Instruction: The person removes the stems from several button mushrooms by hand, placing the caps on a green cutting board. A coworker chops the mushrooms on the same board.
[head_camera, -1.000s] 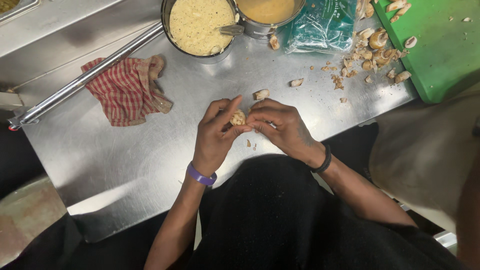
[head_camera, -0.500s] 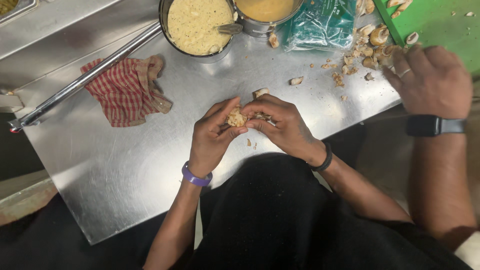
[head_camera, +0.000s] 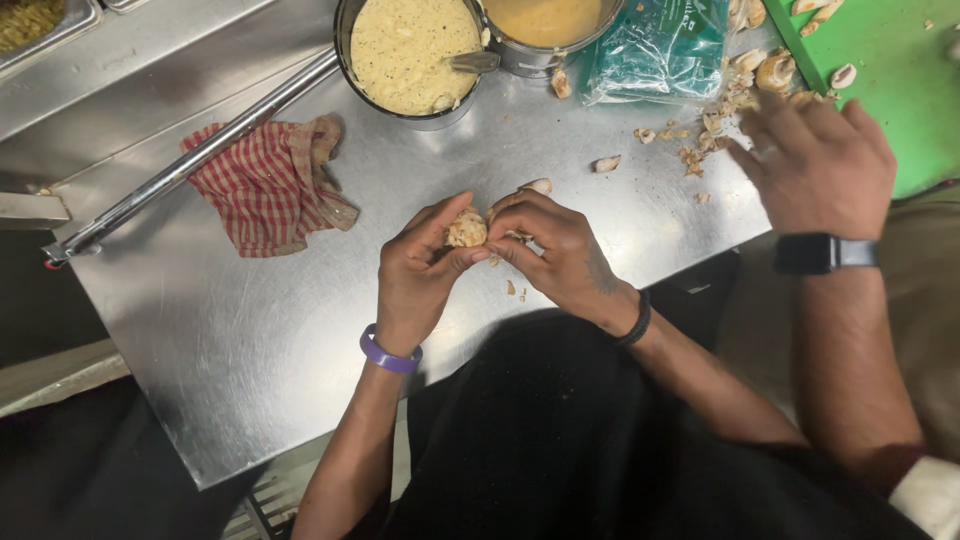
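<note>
1 stuffed mushroom (head_camera: 466, 228) sits pinched between our left hand (head_camera: 425, 270) and right hand (head_camera: 555, 250) near the counter's (head_camera: 250, 340) front edge, filling unsmoothed.

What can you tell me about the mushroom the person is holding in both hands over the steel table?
The mushroom is small, pale tan and rounded, with a rough, crumbly-looking top that seems stuffed or coated. It is held just above the steel table, pinched between the fingertips of the left hand and the right hand. Its underside is hidden by the fingers. Small crumbs lie below it.
</note>
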